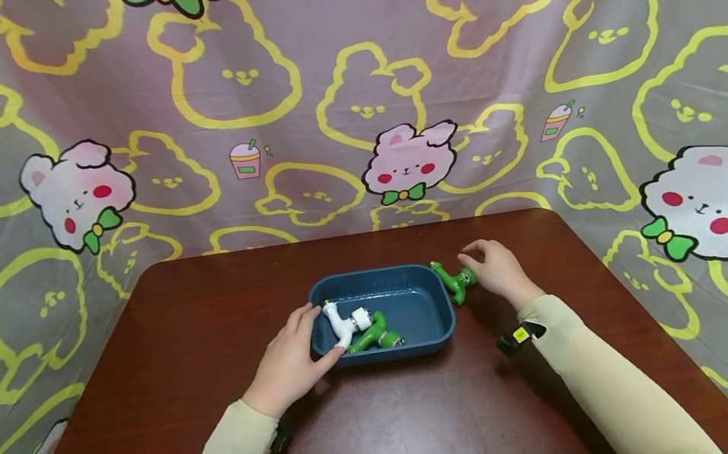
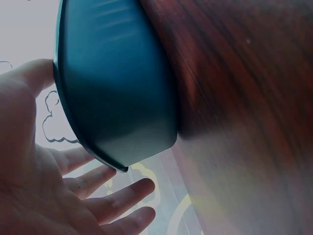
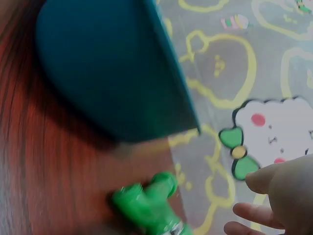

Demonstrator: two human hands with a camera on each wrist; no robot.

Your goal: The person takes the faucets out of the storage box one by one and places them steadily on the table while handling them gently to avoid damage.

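A dark blue basin (image 1: 421,346) stands on the table, with a white tap (image 1: 341,328) and a green tap (image 1: 378,335) lying in its left half. My left hand (image 1: 288,360) spans the basin's left end, thumb on the near rim and fingers spread along the side; the left wrist view shows them touching the rim. Just right of the basin, a second green tap (image 1: 456,284) lies on the table. Over its right end hovers my right hand (image 1: 497,271), fingers loosely bent. In the right wrist view that hand appears apart from the green tap (image 3: 149,205).
The brown wooden table (image 1: 391,430) extends on all sides of the basin. A patterned cloth (image 1: 294,113) with cartoon animals hangs behind the table and along both sides.
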